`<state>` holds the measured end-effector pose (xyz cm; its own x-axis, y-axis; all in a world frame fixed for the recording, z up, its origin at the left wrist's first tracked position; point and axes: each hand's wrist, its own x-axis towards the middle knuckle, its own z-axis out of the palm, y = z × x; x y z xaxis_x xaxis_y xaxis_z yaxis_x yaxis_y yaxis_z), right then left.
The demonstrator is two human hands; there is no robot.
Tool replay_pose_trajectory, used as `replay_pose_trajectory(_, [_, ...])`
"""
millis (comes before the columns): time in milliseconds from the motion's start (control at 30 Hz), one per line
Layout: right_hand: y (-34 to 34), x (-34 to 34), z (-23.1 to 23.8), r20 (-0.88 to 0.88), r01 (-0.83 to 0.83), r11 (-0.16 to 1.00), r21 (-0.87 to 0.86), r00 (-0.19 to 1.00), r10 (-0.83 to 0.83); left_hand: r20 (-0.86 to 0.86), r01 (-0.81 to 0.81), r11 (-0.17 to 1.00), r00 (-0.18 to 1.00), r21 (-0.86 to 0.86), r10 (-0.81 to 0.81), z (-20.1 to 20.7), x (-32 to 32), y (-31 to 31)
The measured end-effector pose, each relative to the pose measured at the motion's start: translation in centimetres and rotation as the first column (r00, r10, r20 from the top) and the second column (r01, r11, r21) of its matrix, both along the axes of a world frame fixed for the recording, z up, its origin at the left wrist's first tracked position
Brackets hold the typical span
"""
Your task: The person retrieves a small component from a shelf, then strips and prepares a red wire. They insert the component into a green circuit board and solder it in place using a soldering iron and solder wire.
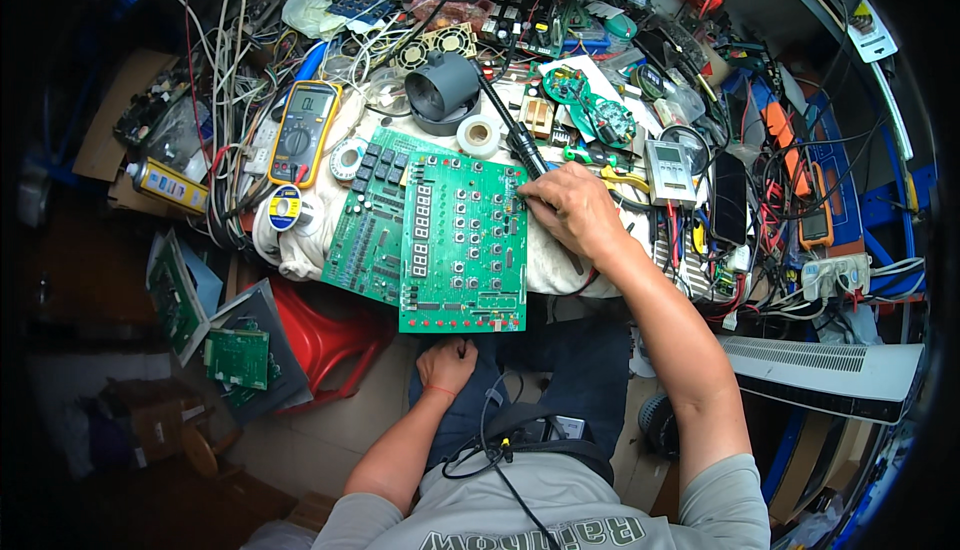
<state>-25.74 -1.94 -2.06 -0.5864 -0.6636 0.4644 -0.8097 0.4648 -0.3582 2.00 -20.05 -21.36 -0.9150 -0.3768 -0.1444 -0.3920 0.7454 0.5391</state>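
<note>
A green circuit board (465, 250) with rows of push buttons and a column of digit displays lies over a second green circuit board (370, 220), which carries black relays. The upper board juts past the bench's front edge. My right hand (575, 208) has its thumb and fingertips closed at that board's upper right edge. Below the bench, my left hand (446, 365) rests curled over my lap; a small dark thing shows at its fingertips, too little visible to name. Just behind my right hand lies a black rod-shaped tool (522, 145).
A yellow multimeter (305, 133) stands left of the boards, beside a solder spool (285, 208). Behind are a tape roll (478, 137) and a grey cylinder (440, 88). Cables and parts crowd the bench. A grey meter (671, 172) lies right; a red stool (325, 335) stands lower left.
</note>
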Motion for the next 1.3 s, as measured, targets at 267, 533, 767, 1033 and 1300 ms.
replay_pose_trajectory(267, [0.04,0.30,-0.05,-0.047,0.009,1.000,0.027,0.999,-0.008,-0.012,-0.004,1.000,1.000,0.001,0.004,-0.14,-0.08,0.00])
replay_pose_trajectory(533, [0.06,0.41,-0.08,-0.085,0.010,0.999,0.054,0.996,-0.005,-0.002,-0.006,1.000,1.000,-0.009,0.006,-0.39,0.01,0.03])
replay_pose_trajectory(767, [0.27,0.32,-0.06,-0.078,-0.017,0.998,0.064,0.997,0.022,-0.006,0.006,1.000,1.000,-0.002,-0.006,-0.14,0.01,-0.03])
replay_pose_trajectory(1033, [0.16,0.28,-0.01,-0.088,-0.022,0.996,0.085,0.996,0.030,-0.020,-0.001,1.000,1.000,0.012,0.001,-0.11,-0.04,0.00])
replay_pose_trajectory(1300, [0.01,0.59,-0.18,-0.130,-0.003,0.997,0.077,0.991,0.013,-0.001,-0.013,1.000,1.000,0.020,0.013,-0.40,-0.04,0.03])
